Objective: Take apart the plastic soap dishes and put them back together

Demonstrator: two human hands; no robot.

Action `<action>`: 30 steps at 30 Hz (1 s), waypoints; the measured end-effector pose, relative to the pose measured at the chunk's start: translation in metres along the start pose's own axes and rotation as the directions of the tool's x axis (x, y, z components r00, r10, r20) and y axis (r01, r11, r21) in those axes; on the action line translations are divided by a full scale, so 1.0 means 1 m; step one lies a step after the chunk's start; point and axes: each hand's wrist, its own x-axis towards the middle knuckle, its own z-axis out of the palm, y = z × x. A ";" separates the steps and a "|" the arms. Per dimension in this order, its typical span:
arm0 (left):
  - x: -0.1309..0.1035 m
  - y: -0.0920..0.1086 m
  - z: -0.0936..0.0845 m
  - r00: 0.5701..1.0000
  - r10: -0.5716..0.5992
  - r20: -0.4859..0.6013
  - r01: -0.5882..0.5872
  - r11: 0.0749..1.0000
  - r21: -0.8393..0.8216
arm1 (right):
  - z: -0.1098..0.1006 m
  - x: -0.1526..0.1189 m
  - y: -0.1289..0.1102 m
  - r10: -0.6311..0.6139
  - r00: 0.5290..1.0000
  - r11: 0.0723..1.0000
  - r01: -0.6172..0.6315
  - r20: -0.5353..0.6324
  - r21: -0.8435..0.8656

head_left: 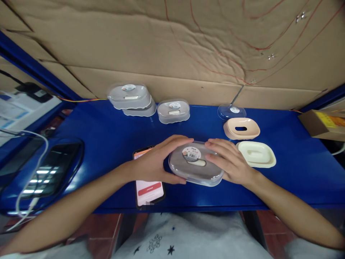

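Between my two hands is an oval plastic soap box (179,163) with a clear lid, a round label and a pale slot in its top. My left hand (159,162) wraps round its left end, thumb along the near side. My right hand (233,162) grips the right end, with its fingers over the lid. Just right of my right hand lies a cream oval tray (260,154). A peach oval base (241,128) with a dark slot sits behind that tray. Under my left wrist, partly covered, is a phone (149,196) with a lit screen.
Lidded soap boxes stand along the back: a stacked pair (129,95) and a single one (174,111). A clear lid (226,112) lies at the back right. To the left are a dark phone (54,169) and a white cable (20,198). A cardboard box (315,124) stands far right.
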 end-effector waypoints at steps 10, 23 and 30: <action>0.005 -0.043 -0.037 0.853 -0.055 -0.520 0.280 0.888 0.364 | -0.008 0.013 0.002 0.333 0.942 0.894 -0.329 -0.042 -0.304; 0.030 -0.107 -0.058 0.823 -0.172 -0.542 0.316 0.931 0.183 | -0.030 0.005 0.022 0.523 0.848 0.770 -0.427 0.086 -0.474; 0.050 -0.113 -0.074 0.865 -0.222 -0.450 0.320 0.935 0.154 | -0.077 -0.013 0.042 0.837 0.505 0.510 -0.576 0.213 -0.639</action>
